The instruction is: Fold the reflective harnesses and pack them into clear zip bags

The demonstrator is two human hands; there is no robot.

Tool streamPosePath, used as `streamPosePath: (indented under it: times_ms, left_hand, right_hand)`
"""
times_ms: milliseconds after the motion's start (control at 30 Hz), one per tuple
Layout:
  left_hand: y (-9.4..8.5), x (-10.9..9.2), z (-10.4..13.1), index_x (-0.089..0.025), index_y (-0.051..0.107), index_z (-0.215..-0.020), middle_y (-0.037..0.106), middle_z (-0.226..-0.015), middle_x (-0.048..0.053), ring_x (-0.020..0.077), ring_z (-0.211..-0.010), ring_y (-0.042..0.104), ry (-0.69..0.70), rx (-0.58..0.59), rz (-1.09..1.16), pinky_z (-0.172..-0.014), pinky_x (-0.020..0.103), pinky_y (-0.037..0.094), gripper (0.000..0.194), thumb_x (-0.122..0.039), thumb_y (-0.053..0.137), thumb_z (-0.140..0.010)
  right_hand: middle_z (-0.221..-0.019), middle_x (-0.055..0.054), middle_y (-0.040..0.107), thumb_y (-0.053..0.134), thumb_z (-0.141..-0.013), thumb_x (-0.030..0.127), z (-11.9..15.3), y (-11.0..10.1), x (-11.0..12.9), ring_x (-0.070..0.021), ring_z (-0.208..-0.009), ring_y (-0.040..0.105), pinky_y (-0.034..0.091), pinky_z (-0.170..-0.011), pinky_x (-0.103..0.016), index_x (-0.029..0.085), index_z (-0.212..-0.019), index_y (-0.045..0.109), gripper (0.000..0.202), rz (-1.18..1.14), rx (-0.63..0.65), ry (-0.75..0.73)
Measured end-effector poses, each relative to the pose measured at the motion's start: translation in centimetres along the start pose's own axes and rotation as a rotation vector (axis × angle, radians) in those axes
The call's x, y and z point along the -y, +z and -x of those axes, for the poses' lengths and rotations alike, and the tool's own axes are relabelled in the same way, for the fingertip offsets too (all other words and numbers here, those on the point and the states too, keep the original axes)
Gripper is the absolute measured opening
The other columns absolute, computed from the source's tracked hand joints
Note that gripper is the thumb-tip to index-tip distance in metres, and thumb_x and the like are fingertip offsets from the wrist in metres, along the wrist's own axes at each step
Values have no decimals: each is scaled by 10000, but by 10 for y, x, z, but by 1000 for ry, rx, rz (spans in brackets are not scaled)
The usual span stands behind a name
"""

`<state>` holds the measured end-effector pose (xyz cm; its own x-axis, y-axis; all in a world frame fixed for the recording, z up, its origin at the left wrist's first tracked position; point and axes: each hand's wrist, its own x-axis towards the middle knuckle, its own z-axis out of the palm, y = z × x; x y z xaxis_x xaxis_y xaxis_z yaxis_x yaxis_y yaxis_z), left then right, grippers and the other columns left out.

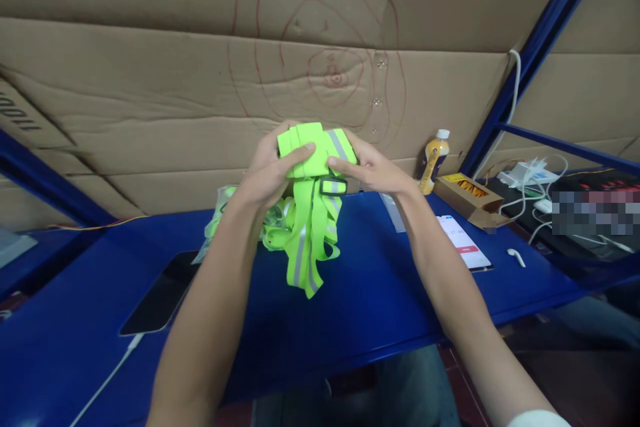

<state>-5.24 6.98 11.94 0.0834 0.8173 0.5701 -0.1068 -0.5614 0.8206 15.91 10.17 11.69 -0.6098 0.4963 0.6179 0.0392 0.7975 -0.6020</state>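
Two hands [265,170] [376,168] on one neon bundle [313,137]

Open tabletop [370,273] between straps [301,233] and right forearm [443,267]

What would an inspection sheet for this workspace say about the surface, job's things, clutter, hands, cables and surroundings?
Surface: blue table, smooth-looking.
Job's things: folded yellow-green reflective straps, loops hanging, black buckle; more behind, some in a clear bag.
Clutter: dark-screened device, lit phone, white earbud, yellow bottle, open carton.
Hands: left hand and right hand both hold straps, thumbs uppermost.
Cables: white cable at the dark-screened device; others tangled at right.
Surroundings: cardboard wall with red rings, blue frame.
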Motion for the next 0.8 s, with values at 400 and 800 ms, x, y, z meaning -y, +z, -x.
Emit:
streamPosePath:
  times_ms: [400, 800]
  left_hand:
    - [-4, -13, 7, -182, 702, -1279, 797, -1190, 136, 351, -1248, 730, -367, 254, 289, -1046, 449, 623, 624, -719, 660, -964]
    - [-10, -4, 0, -168, 753, -993, 754, -892, 43, 175, -730, 697, -284, 46, 17, -669, 286, 579, 560, -264, 1043, -524]
  right_hand:
    - [-1259, -94, 776, 765, -943, 509, -3, -5, -4, -278, -1222, 713, 525, -1118, -422, 172, -1266, 739, 467, 140, -236, -238]
    - [-1451, -135, 668, 756, -911, 565, 3, -12, 8, -296, -1344, 620, 484, -1175, -463, 184, -1397, 633, 629, 210, -17, -160]
